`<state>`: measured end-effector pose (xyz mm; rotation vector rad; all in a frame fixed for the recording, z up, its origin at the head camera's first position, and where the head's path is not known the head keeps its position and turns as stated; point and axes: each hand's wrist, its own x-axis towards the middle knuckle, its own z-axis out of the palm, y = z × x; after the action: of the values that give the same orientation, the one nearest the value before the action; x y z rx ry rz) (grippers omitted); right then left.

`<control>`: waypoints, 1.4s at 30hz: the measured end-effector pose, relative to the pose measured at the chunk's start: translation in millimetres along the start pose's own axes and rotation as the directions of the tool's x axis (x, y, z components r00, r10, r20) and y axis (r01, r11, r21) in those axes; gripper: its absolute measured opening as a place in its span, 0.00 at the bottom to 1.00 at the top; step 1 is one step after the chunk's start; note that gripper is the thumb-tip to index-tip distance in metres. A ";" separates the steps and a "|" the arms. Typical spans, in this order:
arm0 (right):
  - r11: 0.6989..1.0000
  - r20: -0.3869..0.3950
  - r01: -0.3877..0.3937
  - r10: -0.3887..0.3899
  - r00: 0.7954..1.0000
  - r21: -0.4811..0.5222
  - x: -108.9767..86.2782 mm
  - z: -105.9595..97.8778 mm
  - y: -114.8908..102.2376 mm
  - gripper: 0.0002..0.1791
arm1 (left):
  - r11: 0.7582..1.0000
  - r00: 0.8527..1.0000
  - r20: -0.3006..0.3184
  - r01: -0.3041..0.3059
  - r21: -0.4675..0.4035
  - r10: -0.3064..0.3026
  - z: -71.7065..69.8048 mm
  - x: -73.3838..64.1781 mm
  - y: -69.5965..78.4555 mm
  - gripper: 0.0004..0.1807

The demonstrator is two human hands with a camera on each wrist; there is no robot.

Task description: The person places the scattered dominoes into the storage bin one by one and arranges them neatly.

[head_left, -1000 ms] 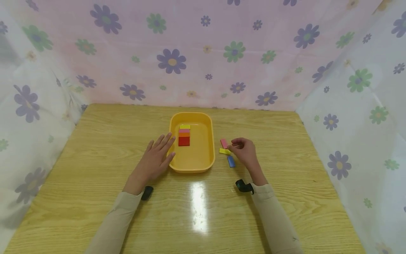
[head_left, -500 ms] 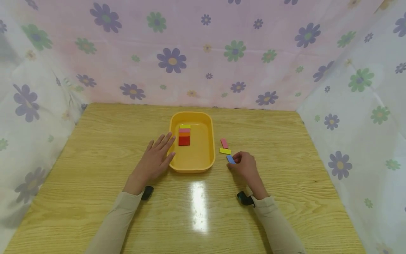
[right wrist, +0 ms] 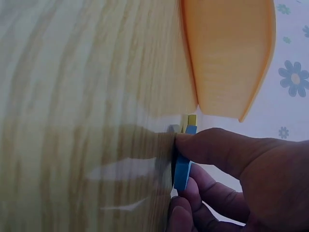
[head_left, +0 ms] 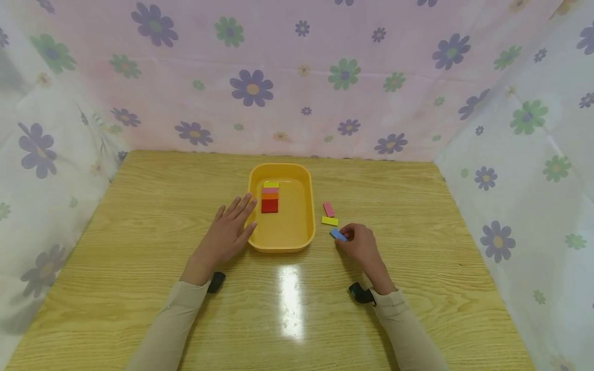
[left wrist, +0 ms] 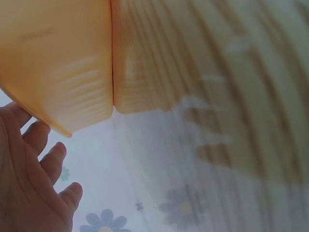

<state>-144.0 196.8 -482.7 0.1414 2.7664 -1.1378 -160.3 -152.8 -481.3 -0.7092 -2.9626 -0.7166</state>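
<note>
My right hand (head_left: 361, 244) pinches a small flat blue block (head_left: 338, 235) between thumb and fingers, low over the table. In the right wrist view the blue block (right wrist: 182, 166) stands close to the wood, thumb on one side and fingertips at its lower end. Just beyond it lie a yellow block (head_left: 329, 221) and a pink block (head_left: 328, 209). My left hand (head_left: 226, 229) rests with spread, straight fingers on the left rim of a yellow tray (head_left: 297, 234). Inside the tray, a yellow, a pink, an orange (head_left: 270, 196) and a red block (head_left: 269, 206) lie in a column.
The wooden table (head_left: 139, 216) extends around the tray, with a bright glare patch in front of it. Flower-printed curtains (head_left: 287, 77) stand behind the table and on both sides. A black wrist camera (head_left: 360, 293) sits on the right wrist.
My right hand has come from beside the pink and yellow blocks back toward me, taken hold of the blue block and turned it slightly. The left hand has stayed on the tray rim.
</note>
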 end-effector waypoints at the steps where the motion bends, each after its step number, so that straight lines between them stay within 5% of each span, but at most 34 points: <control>1: 1.000 0.000 0.004 -0.004 1.000 0.001 -0.5 0.0 0.4 0.11 | 1.000 1.000 -0.001 0.000 -0.001 0.000 0.2 -0.1 -0.1 0.34; 20: 0.983 -0.086 0.127 -0.116 0.990 0.133 -8.8 0.0 7.6 0.15 | 1.000 1.000 0.002 0.013 -0.008 -0.013 1.4 -0.6 -2.0 0.34; 29: 0.974 -0.111 0.103 -0.082 0.990 0.199 -9.5 1.1 13.6 0.17 | 1.000 1.000 0.006 0.015 -0.008 -0.015 2.0 -0.6 -2.9 0.34; 36: 0.924 -0.179 0.144 -0.084 0.980 0.353 -13.2 3.9 13.8 0.13 | 1.000 1.000 0.007 0.013 -0.002 -0.013 1.1 0.0 -2.2 0.34; 42: 0.852 -0.248 0.227 -0.119 0.961 0.471 -18.8 8.6 6.7 0.12 | 1.000 1.000 0.010 0.013 -0.007 -0.013 0.2 0.3 -1.7 0.34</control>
<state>-123.7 194.9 -490.1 0.0667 2.6248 -1.9790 -161.3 -153.9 -482.2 -0.6969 -2.9778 -0.7273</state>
